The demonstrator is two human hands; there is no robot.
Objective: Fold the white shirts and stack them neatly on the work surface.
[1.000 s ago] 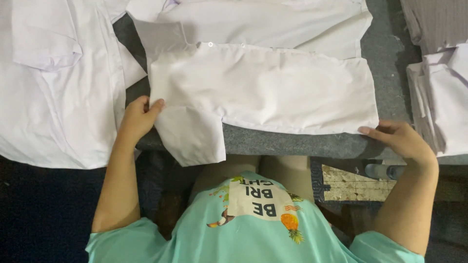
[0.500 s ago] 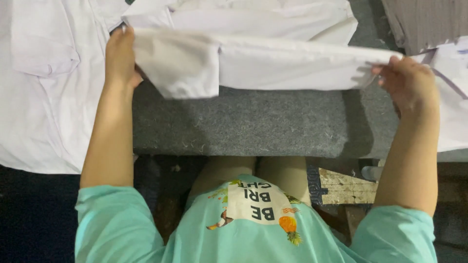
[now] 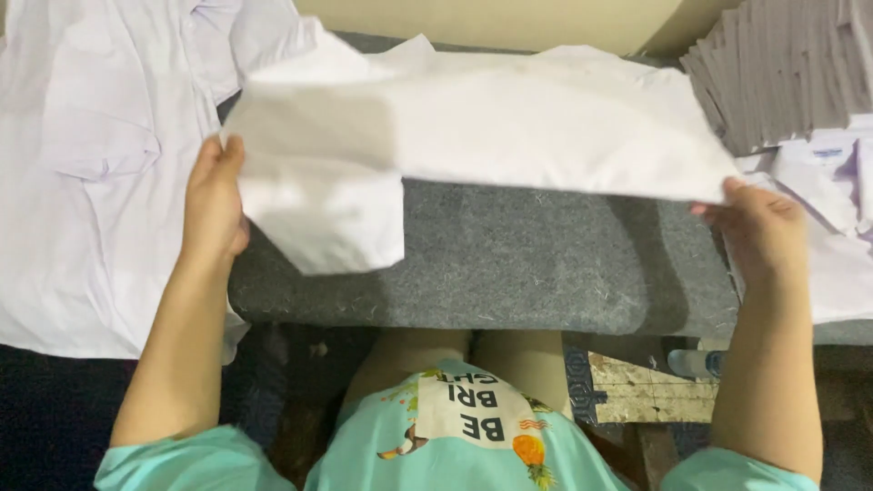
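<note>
Two hands are seen at mid-frame: the left hand [image 3: 214, 200] is closed on the left edge of a folded white shirt [image 3: 491, 127], the right hand [image 3: 759, 232] is pinched on its right corner. The shirt is held lifted across the upper middle, above grey felt [image 3: 509, 264]. White shirts [image 3: 82, 182] are spread at the left, grey boards [image 3: 782, 64] are stacked at the upper right.

You are looking down on a bench [image 3: 546, 273] covered in coarse grey felt, its front edge rounded and worn. Beyond its far edge runs a plain beige wall [image 3: 491, 23]. At your upper right sits a stack of grey cardboard sheets [image 3: 782, 73]. Below the bench, a rough wooden board [image 3: 637, 391] shows against the dark floor [image 3: 45, 418]. The light is soft and even.
</note>
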